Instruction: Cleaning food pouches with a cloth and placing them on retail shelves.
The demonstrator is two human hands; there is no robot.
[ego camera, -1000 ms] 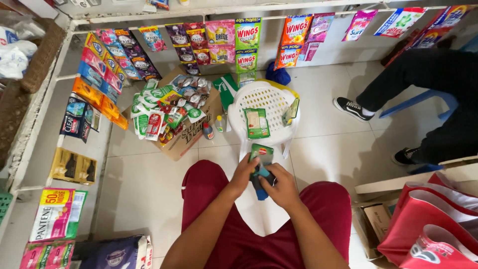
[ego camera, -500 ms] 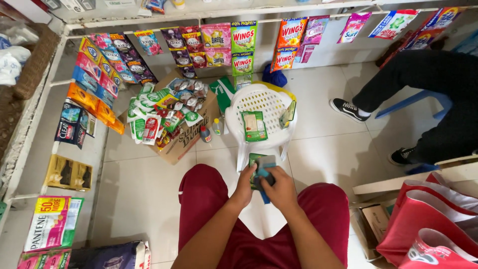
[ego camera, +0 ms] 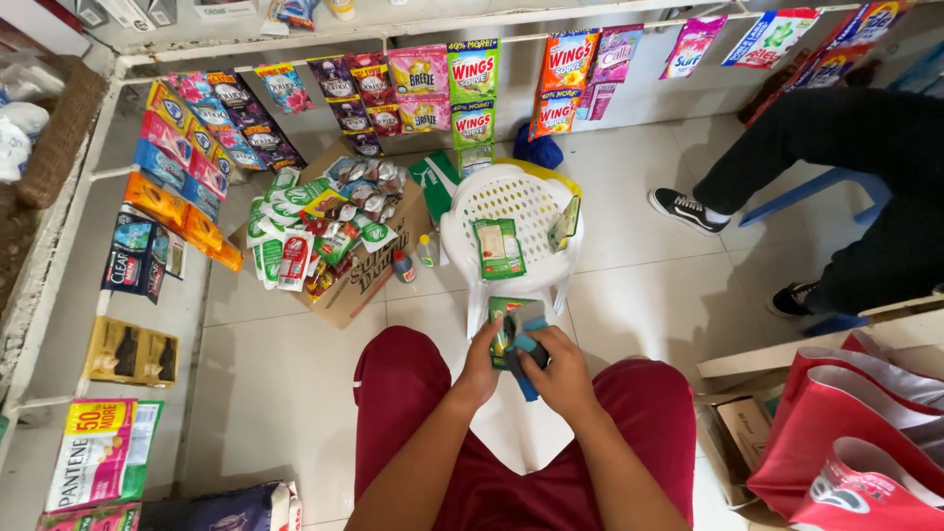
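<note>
I sit in dark red shorts with both hands together above my knees. My left hand [ego camera: 480, 372] grips a green sachet packet [ego camera: 500, 317] by its lower edge. My right hand [ego camera: 565, 372] is closed around a blue-handled tool [ego camera: 525, 366], pressed against the packet; I cannot tell what kind of tool it is. Just beyond my hands stands a small white plastic chair [ego camera: 511, 197]. A green sachet pack [ego camera: 499, 248] lies on its seat, and another green pack [ego camera: 564, 224] leans at its right side.
An open cardboard box [ego camera: 366, 275] heaped with sachet strips sits left of the chair, with two small bottles [ego camera: 413, 261] beside it. Hanging sachet strips line the back and left racks. A seated person's legs [ego camera: 787, 167] are at right. Red bags [ego camera: 865, 433] stand at lower right.
The green packet, held up between both hands a second ago, now sits lower. My right hand with the blue tool has closed over it.
</note>
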